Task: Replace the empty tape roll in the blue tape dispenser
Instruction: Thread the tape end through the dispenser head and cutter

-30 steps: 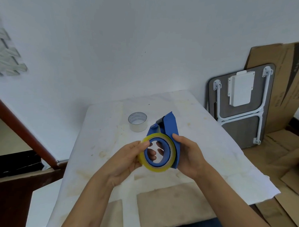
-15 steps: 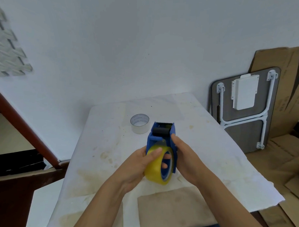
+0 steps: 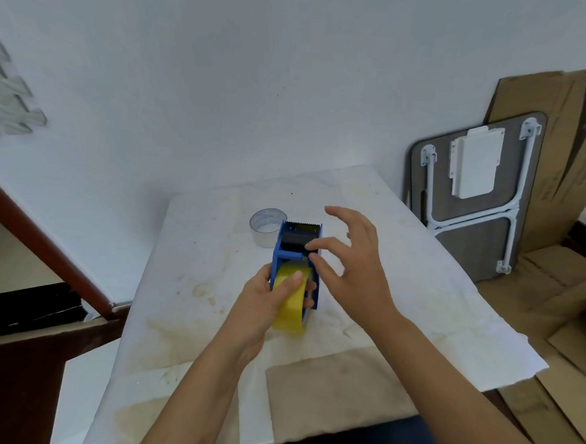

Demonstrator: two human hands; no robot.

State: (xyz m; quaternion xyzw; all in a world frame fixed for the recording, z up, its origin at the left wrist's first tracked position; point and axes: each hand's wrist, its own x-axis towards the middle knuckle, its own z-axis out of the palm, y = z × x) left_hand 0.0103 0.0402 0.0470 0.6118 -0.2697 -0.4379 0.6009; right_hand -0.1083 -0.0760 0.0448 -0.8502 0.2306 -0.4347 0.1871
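Note:
The blue tape dispenser (image 3: 283, 251) stands above the table with its toothed cutter pointing away from me. A yellow tape roll (image 3: 291, 305) sits between its two side plates. My left hand (image 3: 264, 304) grips the roll and the dispenser from the left, thumb lying on the roll's face. My right hand (image 3: 350, 268) hovers at the dispenser's right side with fingers spread; its fingertips touch the black roller part near the top. The empty clear tape core (image 3: 266, 229) stands on the table just behind the dispenser.
The table wears a stained white cloth (image 3: 198, 285) with a brown patch (image 3: 338, 388) near me. A folded grey table with white legs (image 3: 470, 202) and cardboard sheets (image 3: 556, 166) lean against the wall on the right. A dark wooden rail (image 3: 48, 254) runs on the left.
My right hand let go of the dispenser's right side and rose with fingers spread toward its top. The left hand kept hold of the roll and dispenser.

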